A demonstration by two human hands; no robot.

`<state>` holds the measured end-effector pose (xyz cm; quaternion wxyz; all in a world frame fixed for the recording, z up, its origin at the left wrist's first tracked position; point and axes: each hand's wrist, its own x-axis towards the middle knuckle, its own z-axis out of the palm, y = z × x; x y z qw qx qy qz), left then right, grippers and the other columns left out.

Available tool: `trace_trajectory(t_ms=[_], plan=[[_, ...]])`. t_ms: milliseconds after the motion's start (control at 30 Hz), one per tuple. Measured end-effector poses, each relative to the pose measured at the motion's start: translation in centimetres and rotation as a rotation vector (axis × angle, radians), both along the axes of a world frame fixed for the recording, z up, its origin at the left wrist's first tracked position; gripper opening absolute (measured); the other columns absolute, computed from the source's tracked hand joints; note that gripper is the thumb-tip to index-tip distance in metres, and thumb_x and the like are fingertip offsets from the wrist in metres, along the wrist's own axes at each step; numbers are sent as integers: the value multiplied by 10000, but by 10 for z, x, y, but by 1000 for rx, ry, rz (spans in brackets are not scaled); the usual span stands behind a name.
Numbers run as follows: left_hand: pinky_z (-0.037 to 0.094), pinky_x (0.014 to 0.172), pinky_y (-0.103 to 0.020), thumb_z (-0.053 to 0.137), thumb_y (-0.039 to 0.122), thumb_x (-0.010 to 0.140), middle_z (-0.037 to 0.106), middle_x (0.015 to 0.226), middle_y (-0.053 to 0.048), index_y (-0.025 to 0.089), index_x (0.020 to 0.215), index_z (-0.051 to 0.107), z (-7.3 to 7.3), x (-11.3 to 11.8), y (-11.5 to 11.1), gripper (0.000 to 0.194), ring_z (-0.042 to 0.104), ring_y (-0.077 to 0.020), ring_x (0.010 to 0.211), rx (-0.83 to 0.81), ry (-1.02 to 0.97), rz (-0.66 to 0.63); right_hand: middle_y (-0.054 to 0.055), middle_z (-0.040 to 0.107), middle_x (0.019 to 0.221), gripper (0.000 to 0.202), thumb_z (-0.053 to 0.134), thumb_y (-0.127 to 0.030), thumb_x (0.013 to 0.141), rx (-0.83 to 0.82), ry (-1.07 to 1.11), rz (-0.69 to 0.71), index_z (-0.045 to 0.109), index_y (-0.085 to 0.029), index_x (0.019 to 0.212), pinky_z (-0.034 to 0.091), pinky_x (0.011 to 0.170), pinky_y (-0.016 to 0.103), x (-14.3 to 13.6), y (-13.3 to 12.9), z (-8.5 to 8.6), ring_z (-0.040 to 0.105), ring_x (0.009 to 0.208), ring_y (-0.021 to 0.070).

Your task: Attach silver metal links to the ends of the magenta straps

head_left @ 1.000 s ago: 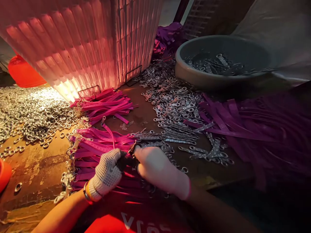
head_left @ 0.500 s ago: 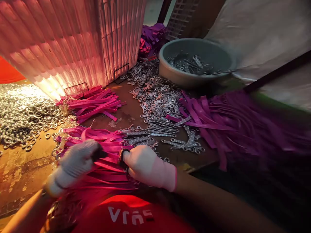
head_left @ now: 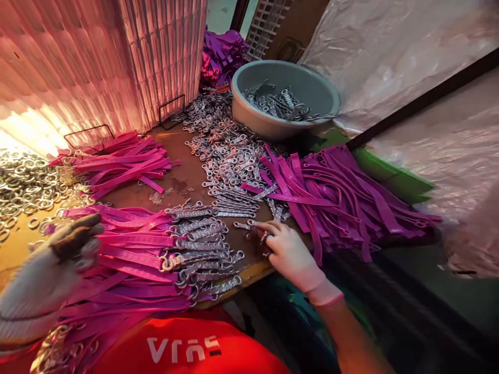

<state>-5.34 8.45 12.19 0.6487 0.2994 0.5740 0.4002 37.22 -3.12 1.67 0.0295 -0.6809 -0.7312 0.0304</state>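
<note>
My left hand [head_left: 50, 270], in a white glove with dark tape round some fingers, is blurred at the lower left, over the ends of a row of pink straps [head_left: 132, 254]. Whether it holds anything is hidden. My right hand [head_left: 286, 252], in a white glove, reaches down beside small silver chains [head_left: 244, 225] near the table edge. Its fingers bend toward the chains and are partly closed; what lies between them is too small to name. Silver braided chains [head_left: 202, 244] hang joined to the right ends of the pink straps.
Metal rings [head_left: 27, 182] are heaped at the left, near a smaller strap bundle [head_left: 128, 161]. A grey basin [head_left: 288, 78] with chains stands at the back, beside a chain heap [head_left: 230, 150]. Purple straps [head_left: 343, 192] lie right. Ribbed translucent panels [head_left: 167, 52] stand behind.
My hands have moved apart, the left one toward the left edge and the right one away to the right, by the loose chains. The view has shifted to the right.
</note>
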Motion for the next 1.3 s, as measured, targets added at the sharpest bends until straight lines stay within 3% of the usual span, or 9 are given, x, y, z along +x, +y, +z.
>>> trace_trajectory(t_ms=[200,333,500,633,733,833,967,1100,1300], plan=[[539,569,-178,516,-51,788,619,830,-88,99,1072,646,-9,61,-6,346,602,-101,665,-145,-456,-1,139,672,1019,382,482,-18,680,139,137,31,739,-170,917,476,866,502,-4,19,-19,570,1008,308],[548,619,-168,616,-62,737,614,841,-65,94,1045,632,-19,81,-17,346,610,-88,675,-83,-587,-41,102,651,1127,322,469,-126,838,389,582,65,637,-227,1094,499,909,465,-53,49,12,608,1045,264],[567,701,-159,662,-41,733,620,903,-40,127,1075,631,-20,86,-25,382,634,-72,733,13,-687,47,52,677,1032,304,488,-175,906,295,788,243,588,-255,1182,544,748,311,-152,57,62,665,842,183],[569,732,-170,681,-10,714,618,924,-40,144,1072,649,-18,79,-30,391,639,-73,767,27,-734,117,102,683,1149,410,574,-257,895,228,815,208,550,-226,1303,536,868,371,-195,52,66,660,1014,232],[545,675,-161,752,47,683,622,960,-35,166,1056,668,-20,73,-34,401,624,-73,768,138,-768,120,74,707,1117,351,580,-287,893,72,1062,87,598,-231,1240,519,904,388,-206,55,68,646,1048,234],[546,691,-192,755,126,742,652,979,-33,204,1074,679,-27,67,-37,349,638,-100,796,315,-632,71,46,711,1085,319,599,-306,874,-101,1367,2,630,-233,1184,533,809,335,-216,58,77,653,956,205],[541,877,-303,590,122,876,677,1008,-54,232,1133,673,-35,64,-43,291,658,-168,942,642,-141,1,33,694,911,336,611,-299,841,-190,1464,-118,634,-195,1160,491,596,269,-232,62,83,590,716,154],[468,1021,-342,492,-49,740,644,1182,-70,238,1194,666,-41,64,-50,564,600,-214,1127,961,250,-42,13,659,792,233,604,-271,806,-62,1385,-192,665,-186,1014,512,667,300,-243,62,75,589,778,186],[465,1036,-344,450,-62,688,618,1232,-91,214,1257,617,-45,67,-53,654,576,-224,1168,1047,410,-40,26,701,919,199,562,-225,809,-4,1371,-170,644,-203,990,532,741,325,-246,61,66,622,821,191]])
